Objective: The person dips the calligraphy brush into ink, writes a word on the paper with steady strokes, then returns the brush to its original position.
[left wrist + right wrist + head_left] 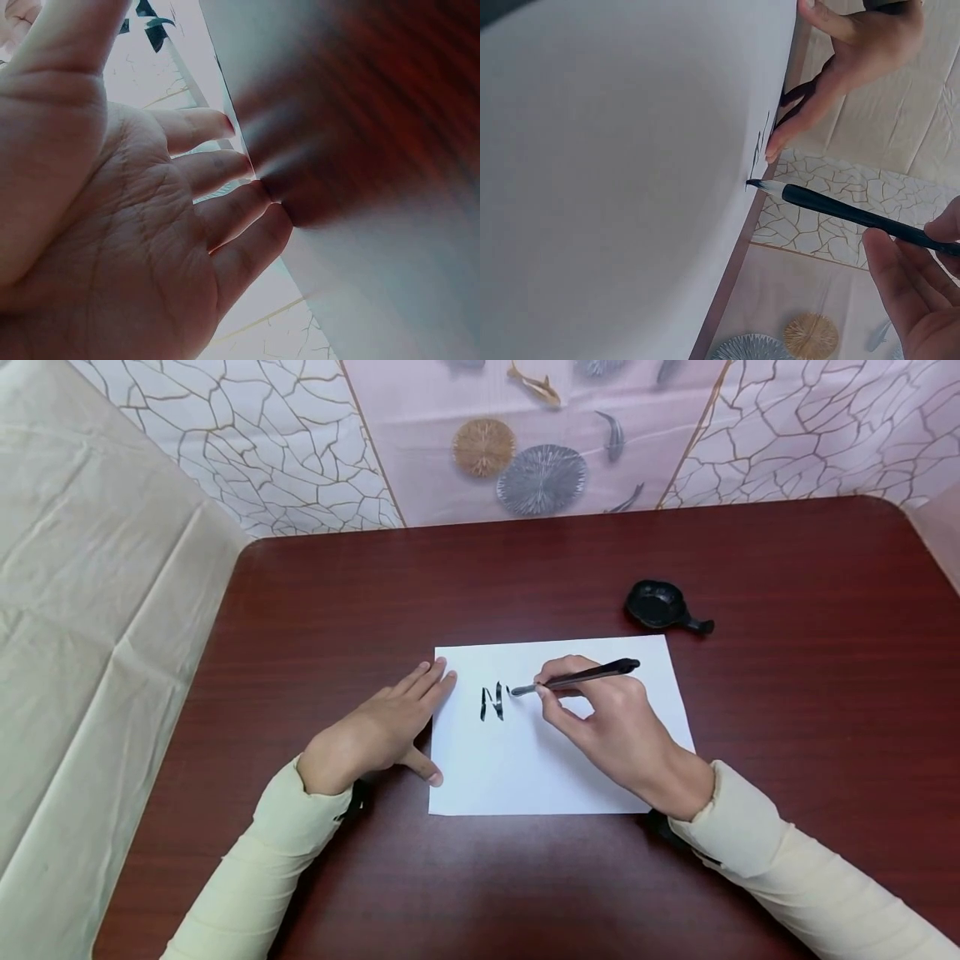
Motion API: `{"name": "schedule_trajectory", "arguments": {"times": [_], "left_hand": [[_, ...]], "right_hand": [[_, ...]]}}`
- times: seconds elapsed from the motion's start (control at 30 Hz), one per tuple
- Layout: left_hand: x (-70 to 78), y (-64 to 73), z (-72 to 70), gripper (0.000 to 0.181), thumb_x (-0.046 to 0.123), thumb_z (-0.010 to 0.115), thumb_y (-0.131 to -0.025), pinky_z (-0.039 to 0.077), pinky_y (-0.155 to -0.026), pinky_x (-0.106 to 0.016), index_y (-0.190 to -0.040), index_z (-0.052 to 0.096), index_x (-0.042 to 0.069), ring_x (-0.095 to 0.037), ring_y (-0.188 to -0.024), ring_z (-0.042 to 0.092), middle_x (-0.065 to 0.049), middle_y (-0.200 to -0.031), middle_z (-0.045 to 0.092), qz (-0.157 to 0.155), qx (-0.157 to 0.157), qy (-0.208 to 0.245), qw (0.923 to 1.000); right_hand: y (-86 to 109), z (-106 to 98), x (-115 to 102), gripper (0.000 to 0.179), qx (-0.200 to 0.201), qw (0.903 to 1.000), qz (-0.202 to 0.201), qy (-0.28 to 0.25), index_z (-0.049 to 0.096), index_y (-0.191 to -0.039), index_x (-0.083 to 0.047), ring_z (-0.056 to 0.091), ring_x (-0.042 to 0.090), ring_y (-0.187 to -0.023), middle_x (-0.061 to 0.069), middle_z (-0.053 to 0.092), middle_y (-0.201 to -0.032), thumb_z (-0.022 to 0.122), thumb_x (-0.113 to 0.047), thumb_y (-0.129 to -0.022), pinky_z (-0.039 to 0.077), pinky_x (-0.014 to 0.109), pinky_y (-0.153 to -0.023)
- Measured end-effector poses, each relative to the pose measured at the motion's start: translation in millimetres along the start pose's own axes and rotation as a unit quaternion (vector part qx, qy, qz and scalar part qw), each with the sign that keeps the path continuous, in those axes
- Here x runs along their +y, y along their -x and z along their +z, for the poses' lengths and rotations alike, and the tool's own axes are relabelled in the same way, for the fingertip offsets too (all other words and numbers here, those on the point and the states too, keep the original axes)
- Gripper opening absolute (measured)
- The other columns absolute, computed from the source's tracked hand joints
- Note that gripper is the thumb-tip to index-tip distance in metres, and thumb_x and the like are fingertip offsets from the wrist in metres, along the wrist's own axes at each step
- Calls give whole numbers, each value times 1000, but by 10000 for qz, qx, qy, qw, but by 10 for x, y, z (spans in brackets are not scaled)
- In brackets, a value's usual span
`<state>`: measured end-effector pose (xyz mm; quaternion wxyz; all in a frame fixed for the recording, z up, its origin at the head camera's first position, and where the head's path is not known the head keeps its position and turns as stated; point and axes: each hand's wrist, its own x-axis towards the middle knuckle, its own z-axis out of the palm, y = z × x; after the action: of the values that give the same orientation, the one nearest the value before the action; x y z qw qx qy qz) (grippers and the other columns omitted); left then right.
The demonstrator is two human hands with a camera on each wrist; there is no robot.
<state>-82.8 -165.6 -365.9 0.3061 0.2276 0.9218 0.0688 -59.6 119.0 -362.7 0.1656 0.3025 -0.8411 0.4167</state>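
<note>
My right hand (pixel 618 727) pinches a dark-handled paintbrush (pixel 592 674) between thumb and fingers over a white sheet of paper (pixel 525 777). In the right wrist view the black-tipped bristles (pixel 763 184) meet the paper's surface. A black painted letter N (pixel 492 702) stands on the sheet, with a short black stroke (pixel 508 691) just right of it at the brush tip. Along the sheet's left edge, my left hand (pixel 378 727) lies with fingers extended, its fingertips at the paper's edge. The left wrist view shows that palm (pixel 142 217) and its straight fingers reaching the tabletop.
A small black dish with a handle (pixel 657 604) stands behind the paper's far right corner. The reddish-brown table (pixel 337 602) has rounded far corners. Patterned cloth (pixel 420 443) hangs behind it, and cream cloth (pixel 97 635) drapes along the left side.
</note>
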Motion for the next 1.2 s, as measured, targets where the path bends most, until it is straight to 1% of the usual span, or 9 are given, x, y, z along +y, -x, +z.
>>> {"name": "schedule_trajectory", "arguments": {"times": [0.13,0.4,0.83,1.0,1.2], "left_hand": [[3,-1,4,138,49,94,-74,22,-127,-60,-171,3,13,-28,-164,-9,-5,-178,-11,-10,-2,-38,10000],[4,-3,3,139,50,94,-74,21,-127,-60,-171,3,13,-28,-164,-9,-5,-178,-11,-25,-24,-56,10000],[5,1,3,138,48,95,-74,22,-127,-59,-171,5,11,-31,-164,-4,-8,-178,-8,13,52,-47,10000],[6,-1,3,138,49,95,-74,22,-126,-60,-171,5,11,-30,-164,-5,-8,-178,-9,18,56,-54,10000],[6,-1,3,138,49,95,-73,22,-126,-60,-171,5,11,-31,-164,-4,-8,-178,-9,40,67,-55,10000]], "right_hand": [[28,-21,-33,20,-92,9999,61,60,71,-105,-3,78,13,-89,3,75,-104,75,8,-88,57,18,-86],[75,-64,-106,24,-127,9998,-27,152,71,-104,-4,79,14,-85,2,75,-101,75,10,-84,61,27,-82],[85,-101,-138,21,-122,9999,-75,28,70,-100,-5,78,14,-81,1,75,-94,71,9,-84,61,25,-78],[57,-115,-147,24,-178,9998,1,58,70,-99,-7,77,12,-81,-2,74,-92,72,11,-82,62,27,-77],[-6,-153,-129,21,-272,9995,180,-46,70,-99,-5,77,12,-80,1,76,-93,72,10,-85,63,29,-76]]}}
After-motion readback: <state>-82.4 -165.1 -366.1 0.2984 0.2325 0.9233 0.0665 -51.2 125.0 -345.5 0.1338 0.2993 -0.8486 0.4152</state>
